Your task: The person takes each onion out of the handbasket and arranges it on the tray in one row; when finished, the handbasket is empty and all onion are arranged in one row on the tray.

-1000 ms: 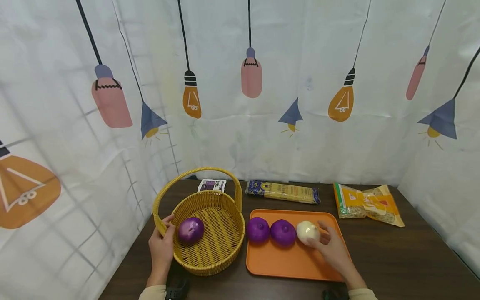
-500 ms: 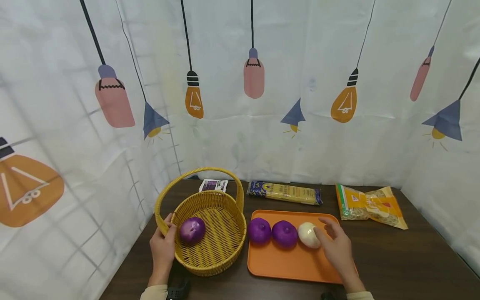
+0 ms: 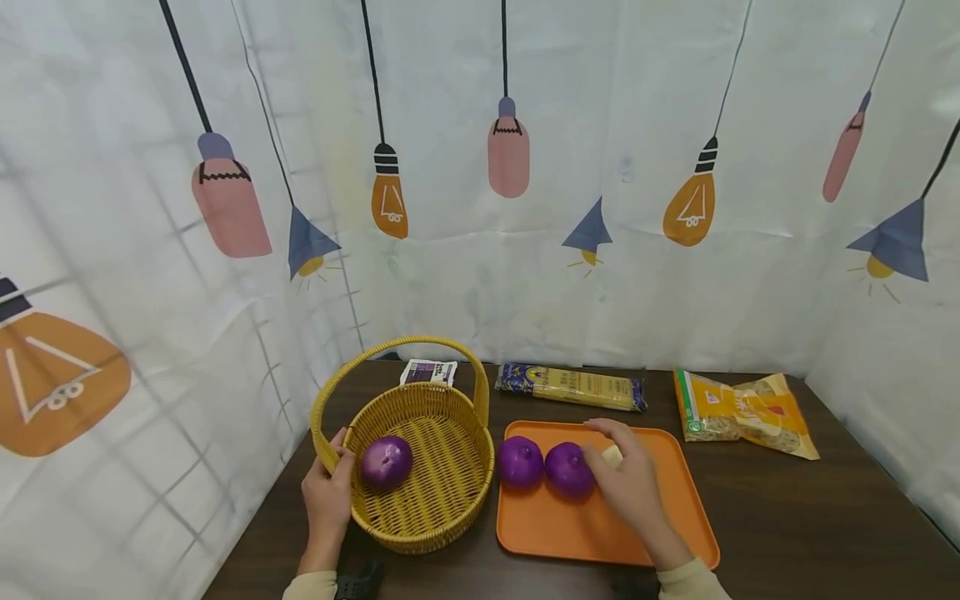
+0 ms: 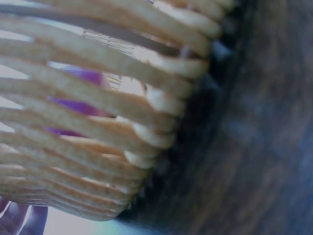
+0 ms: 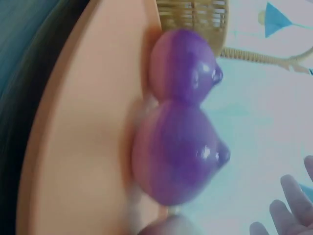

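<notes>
At the left side of the yellow woven basket (image 3: 480, 492), my left hand (image 3: 327, 492) grips the rim beside the base of the handle. One purple onion (image 3: 387, 462) lies inside the basket and shows through the weave in the left wrist view. Two purple onions lie side by side on the orange tray (image 3: 555, 533), one nearer the basket (image 3: 521, 462) and one beside it (image 3: 568, 472). My right hand (image 3: 630, 483) is over the tray, close to the second onion, its fingers spread in the right wrist view. It mostly hides a white onion (image 3: 612, 456).
Behind the tray lies a long yellow and blue packet (image 3: 573, 387). An orange and yellow bag (image 3: 746, 414) lies at the back right. A small white and purple packet (image 3: 429, 372) is behind the basket. A patterned curtain (image 3: 465, 275) borders the dark table (image 3: 780, 517).
My right hand has let go of the white onion, drawn back from it, then moved left toward the second purple onion. The left hand keeps its grip on the basket.
</notes>
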{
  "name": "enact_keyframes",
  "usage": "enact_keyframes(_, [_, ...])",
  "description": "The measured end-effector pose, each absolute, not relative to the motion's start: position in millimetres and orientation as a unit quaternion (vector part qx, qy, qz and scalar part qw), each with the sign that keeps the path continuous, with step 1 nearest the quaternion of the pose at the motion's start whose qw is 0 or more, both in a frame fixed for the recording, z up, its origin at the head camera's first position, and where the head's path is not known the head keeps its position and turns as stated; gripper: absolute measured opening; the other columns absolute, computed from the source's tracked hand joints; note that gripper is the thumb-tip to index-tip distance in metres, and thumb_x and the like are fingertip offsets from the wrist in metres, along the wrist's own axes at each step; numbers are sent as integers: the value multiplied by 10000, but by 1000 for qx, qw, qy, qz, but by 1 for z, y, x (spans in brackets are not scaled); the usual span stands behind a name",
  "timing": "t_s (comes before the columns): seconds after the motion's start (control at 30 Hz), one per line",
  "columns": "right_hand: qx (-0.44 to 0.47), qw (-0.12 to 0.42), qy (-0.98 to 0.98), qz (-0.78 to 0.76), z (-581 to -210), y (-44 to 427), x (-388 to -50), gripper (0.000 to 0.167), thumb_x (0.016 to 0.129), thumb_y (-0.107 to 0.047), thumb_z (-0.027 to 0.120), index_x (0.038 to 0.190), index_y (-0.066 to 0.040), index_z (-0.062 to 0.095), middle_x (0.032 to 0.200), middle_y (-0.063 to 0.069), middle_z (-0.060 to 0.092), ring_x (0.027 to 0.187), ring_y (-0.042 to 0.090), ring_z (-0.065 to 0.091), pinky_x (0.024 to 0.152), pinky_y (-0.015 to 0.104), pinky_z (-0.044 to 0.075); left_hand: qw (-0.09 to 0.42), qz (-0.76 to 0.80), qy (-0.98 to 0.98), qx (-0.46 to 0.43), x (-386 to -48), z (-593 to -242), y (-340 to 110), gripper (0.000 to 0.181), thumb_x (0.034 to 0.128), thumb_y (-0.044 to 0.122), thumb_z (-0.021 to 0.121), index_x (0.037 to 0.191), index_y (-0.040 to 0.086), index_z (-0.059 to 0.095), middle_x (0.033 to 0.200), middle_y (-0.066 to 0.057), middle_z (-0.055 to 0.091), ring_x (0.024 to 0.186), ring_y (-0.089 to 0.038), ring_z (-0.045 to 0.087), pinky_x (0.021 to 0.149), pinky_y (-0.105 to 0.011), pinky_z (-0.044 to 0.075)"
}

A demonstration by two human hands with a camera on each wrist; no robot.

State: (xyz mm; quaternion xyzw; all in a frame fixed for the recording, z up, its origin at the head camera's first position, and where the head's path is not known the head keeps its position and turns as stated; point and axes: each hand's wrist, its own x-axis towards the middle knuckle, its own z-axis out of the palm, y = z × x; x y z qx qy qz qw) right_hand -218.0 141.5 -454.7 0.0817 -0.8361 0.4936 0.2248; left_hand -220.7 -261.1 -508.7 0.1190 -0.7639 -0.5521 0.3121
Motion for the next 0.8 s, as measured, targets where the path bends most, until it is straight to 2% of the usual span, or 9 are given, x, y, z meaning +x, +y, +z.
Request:
enact_keyframes(0.03, [85, 222, -836, 494, -454, 138, -218, 290, 872, -106, 733, 1156, -136, 677, 1227, 22, 641, 885, 213, 640, 763, 387, 524, 312, -552, -764, 118, -221, -509, -261, 352, 995, 197, 557, 1323, 84, 612, 1348, -60, 604, 1248, -220, 514, 834, -14, 361])
enact_keyframes(0.1, [95, 216, -833, 500, -453, 130, -218, 286, 869, -103, 736, 1146, -150, 681, 1229, 21, 639, 882, 202, 635, 756, 377, 535, 313, -553, -763, 117, -221, -508, -261, 351, 994, 193, 558, 1321, 81, 613, 1348, -63, 604, 1249, -220, 514, 836, -14, 361])
enact_keyframes(0.2, [116, 199, -820, 523, -454, 118, -218, 265, 873, -79, 725, 1125, -148, 682, 1228, 44, 631, 908, 214, 638, 796, 438, 540, 313, -552, -764, 116, -221, -509, -261, 349, 993, 191, 559, 1320, 81, 615, 1348, -67, 603, 1243, -223, 519, 830, -14, 364])
enact_keyframes(0.27, [126, 190, -816, 532, -455, 108, -218, 261, 865, -66, 730, 1102, -167, 688, 1216, 8, 634, 1201, 212, 557, 971, 509, 453, 313, -551, -764, 118, -221, -509, -261, 351, 993, 191, 559, 1322, 81, 613, 1348, -71, 603, 1240, -228, 521, 826, -14, 365])
enact_keyframes(0.43, [157, 178, -806, 543, -453, 81, -217, 291, 848, -65, 744, 1075, -241, 693, 1186, -88, 635, 1165, 154, 576, 964, 475, 462, 316, -544, -768, 123, -221, -510, -261, 349, 993, 197, 558, 1325, 107, 616, 1335, -80, 610, 1176, -166, 550, 806, -25, 375])
enact_keyframes(0.57, [194, 155, -793, 557, -450, 56, -217, 297, 869, -78, 724, 1090, -272, 680, 1202, -93, 622, 1143, 125, 575, 931, 428, 483, 319, -542, -768, 124, -222, -511, -262, 346, 995, 199, 555, 1324, 112, 618, 1330, -75, 614, 1174, -166, 548, 809, -27, 375])
enact_keyframes(0.8, [281, 122, -778, 549, -453, 14, -220, 274, 909, -91, 677, 1159, -199, 653, 1194, -14, 623, 1012, 144, 592, 829, 418, 533, 317, -538, -770, 131, -223, -510, -262, 357, 991, 211, 555, 1322, 93, 616, 1325, -85, 617, 1206, -233, 538, 802, -13, 358])
